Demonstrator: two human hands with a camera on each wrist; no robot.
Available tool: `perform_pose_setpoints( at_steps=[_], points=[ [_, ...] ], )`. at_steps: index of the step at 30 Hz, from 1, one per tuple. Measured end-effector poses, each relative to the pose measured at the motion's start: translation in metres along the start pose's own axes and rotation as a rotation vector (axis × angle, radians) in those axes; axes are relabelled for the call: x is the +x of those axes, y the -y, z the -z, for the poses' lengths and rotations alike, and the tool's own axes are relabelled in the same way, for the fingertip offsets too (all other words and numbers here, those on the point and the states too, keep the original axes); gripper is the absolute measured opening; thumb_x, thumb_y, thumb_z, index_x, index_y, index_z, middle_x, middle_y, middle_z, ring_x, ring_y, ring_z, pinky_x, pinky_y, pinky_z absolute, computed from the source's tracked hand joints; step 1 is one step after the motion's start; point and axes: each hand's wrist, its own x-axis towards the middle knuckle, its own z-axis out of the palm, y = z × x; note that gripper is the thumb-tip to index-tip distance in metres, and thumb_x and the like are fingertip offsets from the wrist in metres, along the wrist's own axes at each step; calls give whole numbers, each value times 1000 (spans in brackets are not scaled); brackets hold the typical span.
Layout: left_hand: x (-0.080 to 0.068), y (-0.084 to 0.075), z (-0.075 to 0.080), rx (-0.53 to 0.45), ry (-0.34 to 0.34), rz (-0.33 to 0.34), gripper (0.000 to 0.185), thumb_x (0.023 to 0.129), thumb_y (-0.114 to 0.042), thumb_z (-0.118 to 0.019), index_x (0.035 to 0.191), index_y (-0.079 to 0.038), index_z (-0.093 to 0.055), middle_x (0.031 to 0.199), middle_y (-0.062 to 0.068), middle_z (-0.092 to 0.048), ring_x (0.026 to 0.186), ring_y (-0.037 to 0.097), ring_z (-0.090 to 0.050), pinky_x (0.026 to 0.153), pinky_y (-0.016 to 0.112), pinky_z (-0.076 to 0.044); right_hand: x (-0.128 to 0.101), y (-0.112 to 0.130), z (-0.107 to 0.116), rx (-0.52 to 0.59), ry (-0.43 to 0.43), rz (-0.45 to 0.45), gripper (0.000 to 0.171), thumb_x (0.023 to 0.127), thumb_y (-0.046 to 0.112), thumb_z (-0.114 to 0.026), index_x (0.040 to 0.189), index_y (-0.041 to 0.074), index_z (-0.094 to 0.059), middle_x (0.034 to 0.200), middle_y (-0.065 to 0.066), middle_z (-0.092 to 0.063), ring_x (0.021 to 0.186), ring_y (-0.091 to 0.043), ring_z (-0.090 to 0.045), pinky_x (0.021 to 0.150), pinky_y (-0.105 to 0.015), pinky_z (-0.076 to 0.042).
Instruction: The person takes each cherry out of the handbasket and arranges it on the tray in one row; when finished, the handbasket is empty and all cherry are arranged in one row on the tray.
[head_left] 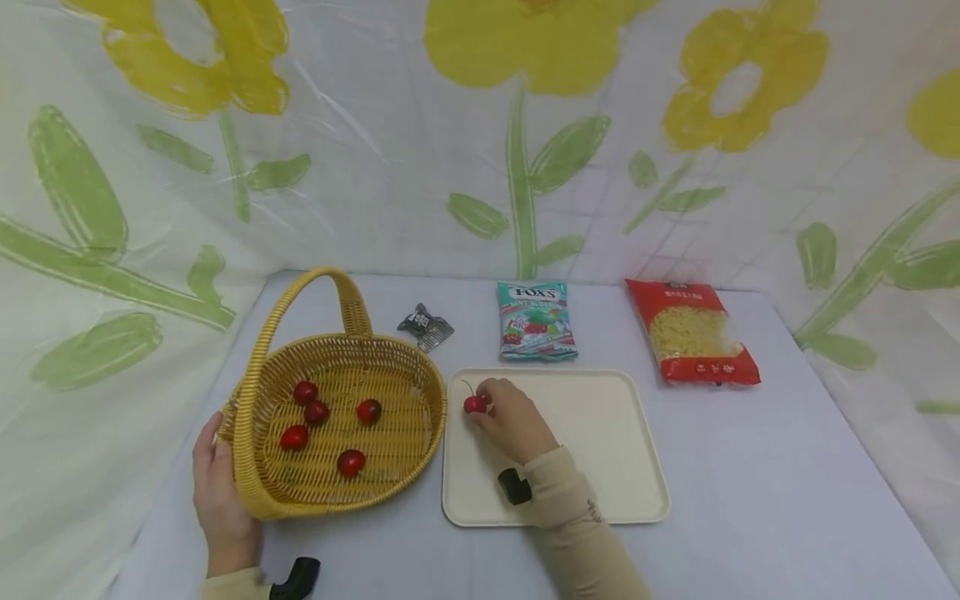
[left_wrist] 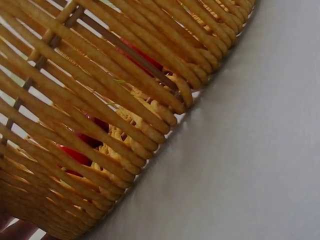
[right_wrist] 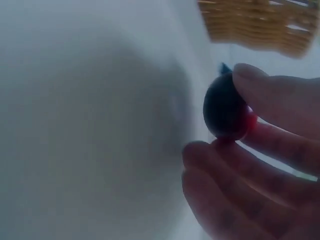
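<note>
Between thumb and fingertips my right hand (head_left: 517,421) pinches a dark red cherry (head_left: 475,404) with a thin stem, over the left part of the cream tray (head_left: 652,500). The right wrist view shows that cherry (right_wrist: 225,107) close up, its near side dark. My left hand (head_left: 223,500) holds the left rim of the yellow wicker basket (head_left: 431,467), which has a tall arched handle. Inside the basket lie several red cherries (head_left: 351,462). Through the woven wall (left_wrist: 100,90) in the left wrist view, parts of them show red; only fingertips of the left hand appear there.
Behind the tray lies a green Fox's candy bag (head_left: 536,321). A red pasta packet (head_left: 693,333) is at the back right. Near the basket's back rim sits a small dark wrapped packet (head_left: 425,327). A flower-printed curtain (head_left: 390,167) hangs behind the white table (head_left: 787,467).
</note>
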Motion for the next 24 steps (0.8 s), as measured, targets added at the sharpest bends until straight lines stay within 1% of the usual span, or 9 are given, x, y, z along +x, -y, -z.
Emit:
perform_pose_setpoints(
  at_steps=[4, 6, 10, 17, 21, 24],
  points=[
    [-1, 0, -1, 9, -11, 16, 42, 104, -38, -31, 145, -32, -36, 148, -6, -41, 122, 5, -48, 80, 3, -44, 2, -4, -8, 4, -18, -43, 22, 86, 22, -72, 99, 9, -61, 91, -5, -63, 82, -17, -58, 75, -33, -51],
    [-1, 0, -2, 27, -10, 20, 42, 104, -38, -31, 145, -33, -36, 148, -7, -40, 123, 5, -47, 80, 3, -44, 2, -4, -10, 6, -22, -51, 23, 85, 22, -73, 99, 8, -60, 91, -5, -62, 81, -18, -58, 74, -33, -51],
    [-1, 1, -2, 42, 3, 10, 42, 104, -39, -30, 145, -34, -35, 150, -8, -37, 128, 6, -44, 82, 3, -43, 2, -5, -10, 12, -21, -54, 24, 85, 22, -73, 99, 8, -60, 91, -5, -63, 83, -18, -59, 76, -34, -52],
    [0, 1, 1, 16, 17, -10, 42, 104, -37, -29, 145, -32, -35, 150, -6, -37, 127, 8, -44, 83, 3, -43, 3, -5, -13, 6, -16, -72, 25, 85, 24, -73, 98, 8, -59, 89, -4, -60, 79, -16, -55, 73, -31, -50],
    [-1, 1, 2, 25, 18, -17, 42, 104, -37, -29, 145, -33, -34, 150, -7, -37, 129, 9, -43, 84, 3, -43, 3, -4, -13, 5, -11, -77, 30, 86, 25, -73, 104, 6, -58, 89, -4, -60, 78, -16, -54, 74, -32, -50],
    [-1, 1, 1, 22, 18, -16, 42, 104, -37, -29, 145, -33, -35, 150, -7, -37, 128, 9, -43, 84, 3, -43, 3, -1, -10, -21, 12, -80, 40, 86, 29, -72, 114, 4, -57, 91, -5, -60, 80, -17, -54, 76, -34, -51]
  ],
)
